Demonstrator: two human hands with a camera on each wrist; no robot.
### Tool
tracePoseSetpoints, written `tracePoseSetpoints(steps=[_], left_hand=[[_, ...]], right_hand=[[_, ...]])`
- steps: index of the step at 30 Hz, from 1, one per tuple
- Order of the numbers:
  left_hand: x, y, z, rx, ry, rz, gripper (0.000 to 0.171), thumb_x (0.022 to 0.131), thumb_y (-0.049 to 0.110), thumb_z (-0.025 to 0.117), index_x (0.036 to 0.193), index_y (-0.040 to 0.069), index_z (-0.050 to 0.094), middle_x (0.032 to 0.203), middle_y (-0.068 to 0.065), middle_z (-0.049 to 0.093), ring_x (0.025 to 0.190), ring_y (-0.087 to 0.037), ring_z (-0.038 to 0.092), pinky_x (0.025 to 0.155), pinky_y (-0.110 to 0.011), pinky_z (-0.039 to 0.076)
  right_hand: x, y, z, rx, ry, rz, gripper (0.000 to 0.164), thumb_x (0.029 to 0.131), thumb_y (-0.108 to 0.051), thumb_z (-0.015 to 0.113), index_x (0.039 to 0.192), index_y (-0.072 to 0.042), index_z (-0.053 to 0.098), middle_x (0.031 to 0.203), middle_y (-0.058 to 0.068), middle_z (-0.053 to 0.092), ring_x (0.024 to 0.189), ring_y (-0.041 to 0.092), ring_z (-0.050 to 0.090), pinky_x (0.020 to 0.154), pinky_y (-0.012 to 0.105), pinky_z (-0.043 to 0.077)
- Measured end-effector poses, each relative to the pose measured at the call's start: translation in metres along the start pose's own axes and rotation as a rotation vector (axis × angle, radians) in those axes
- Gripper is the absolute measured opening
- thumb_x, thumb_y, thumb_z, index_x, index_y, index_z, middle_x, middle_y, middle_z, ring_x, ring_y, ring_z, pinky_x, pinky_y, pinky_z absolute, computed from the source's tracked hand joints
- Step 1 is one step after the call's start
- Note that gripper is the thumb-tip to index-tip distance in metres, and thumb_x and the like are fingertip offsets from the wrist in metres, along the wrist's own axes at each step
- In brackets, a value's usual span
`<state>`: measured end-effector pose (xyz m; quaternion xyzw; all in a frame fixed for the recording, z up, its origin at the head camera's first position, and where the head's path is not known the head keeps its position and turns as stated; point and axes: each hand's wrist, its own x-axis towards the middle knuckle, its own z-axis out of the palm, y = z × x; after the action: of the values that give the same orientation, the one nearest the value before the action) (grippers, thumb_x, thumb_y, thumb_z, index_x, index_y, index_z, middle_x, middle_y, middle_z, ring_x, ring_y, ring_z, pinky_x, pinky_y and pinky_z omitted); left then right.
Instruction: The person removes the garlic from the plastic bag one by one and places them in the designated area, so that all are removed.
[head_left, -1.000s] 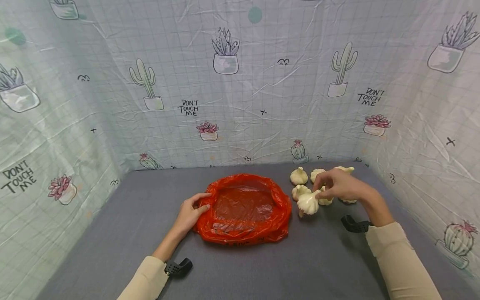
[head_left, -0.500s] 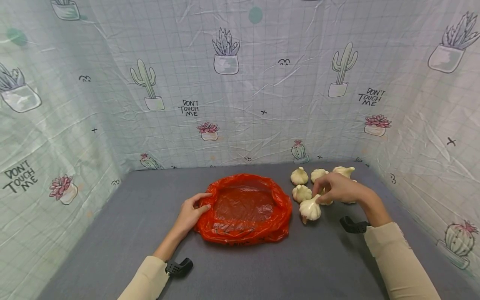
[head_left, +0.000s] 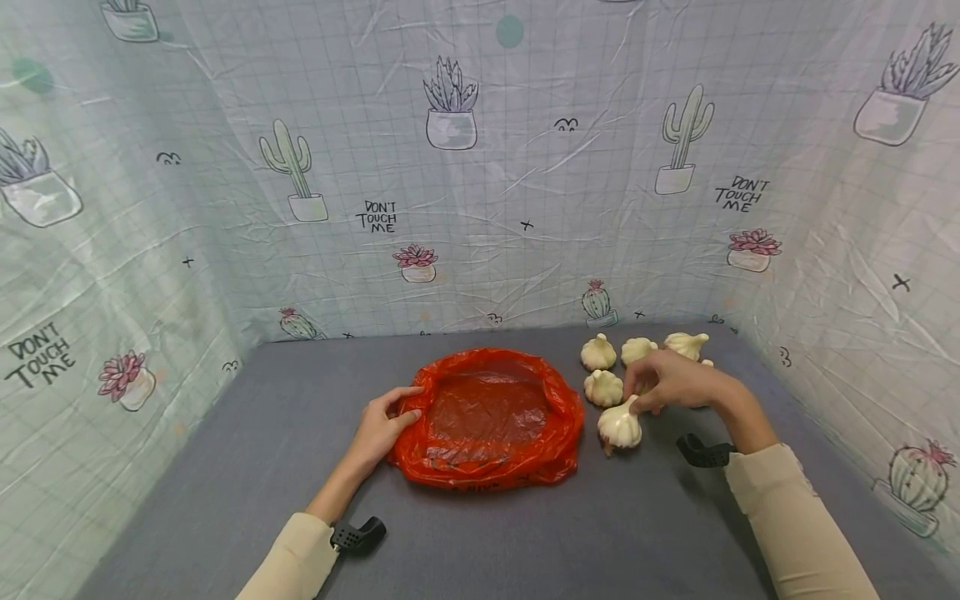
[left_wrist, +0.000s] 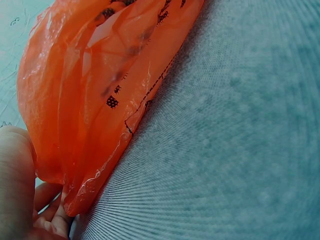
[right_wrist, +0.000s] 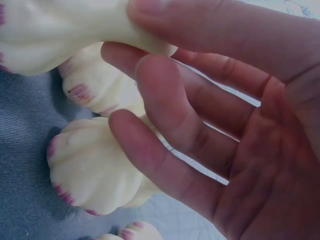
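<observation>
A red plastic bag (head_left: pixel 487 477) with printed black marks lies on the grey table, its wide mouth facing up. At its left rim my left hand (head_left: pixel 381 423) holds the plastic between thumb and fingers; in the left wrist view the bag (left_wrist: pixel 95 110) partly covers those fingers. Right of the bag, my right hand (head_left: pixel 678 379) pinches a garlic bulb (head_left: pixel 619 428) by its stem, at or just above the tabletop. In the right wrist view, thumb and index finger meet on the stem of this bulb (right_wrist: pixel 45 35), while the other fingers are loosely bent.
Several more garlic bulbs stand around and behind my right hand, among them a back-left bulb (head_left: pixel 597 352), a bulb beside the bag (head_left: pixel 603 388) and a back-right bulb (head_left: pixel 686 344). Cactus-printed cloth (head_left: pixel 480 183) walls the grey table (head_left: pixel 480 550) at the back and sides.
My right hand has brought the pinched garlic bulb slightly down and nearer to me, in front of the other bulbs. The left hand and the bag have stayed put.
</observation>
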<state>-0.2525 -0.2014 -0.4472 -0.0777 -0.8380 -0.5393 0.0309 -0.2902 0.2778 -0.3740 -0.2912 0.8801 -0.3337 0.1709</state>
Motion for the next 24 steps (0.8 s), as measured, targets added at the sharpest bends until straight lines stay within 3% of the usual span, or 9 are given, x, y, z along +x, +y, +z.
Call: tracePoseSetpoints(steps=[7, 17, 24], left_hand=[[0.0016, -0.0042, 0.0009, -0.006, 0.009, -0.015, 0.038, 0.096, 0.004, 0.068, 0.135, 0.004, 0.067, 0.137, -0.021, 0.065, 0.113, -0.03, 0.062, 0.082, -0.02, 0.051], [0.0012, -0.0019, 0.0007, 0.007, 0.01, -0.004, 0.038, 0.096, 0.004, 0.068, 0.134, 0.003, 0.067, 0.135, -0.021, 0.066, 0.112, -0.03, 0.061, 0.083, -0.02, 0.049], [0.0, 0.0007, 0.0003, 0.029, 0.006, 0.003, 0.038, 0.097, 0.005, 0.068, 0.135, 0.003, 0.067, 0.137, -0.02, 0.065, 0.116, -0.031, 0.061, 0.086, -0.02, 0.049]], right_hand=[[0.0003, 0.0019, -0.0006, 0.021, -0.01, -0.002, 0.009, 0.091, -0.012, 0.076, 0.097, -0.005, 0.074, 0.083, 0.015, 0.073, 0.064, 0.017, 0.063, 0.061, 0.038, 0.056], [0.0027, 0.0048, 0.001, 0.082, -0.081, 0.015, 0.018, 0.095, -0.01, 0.072, 0.105, 0.004, 0.07, 0.088, 0.012, 0.074, 0.067, 0.013, 0.063, 0.065, 0.038, 0.058], [0.0038, 0.0027, 0.0031, 0.072, -0.055, 0.013, 0.014, 0.095, -0.012, 0.072, 0.103, 0.0, 0.07, 0.083, 0.015, 0.071, 0.066, 0.017, 0.061, 0.062, 0.034, 0.054]])
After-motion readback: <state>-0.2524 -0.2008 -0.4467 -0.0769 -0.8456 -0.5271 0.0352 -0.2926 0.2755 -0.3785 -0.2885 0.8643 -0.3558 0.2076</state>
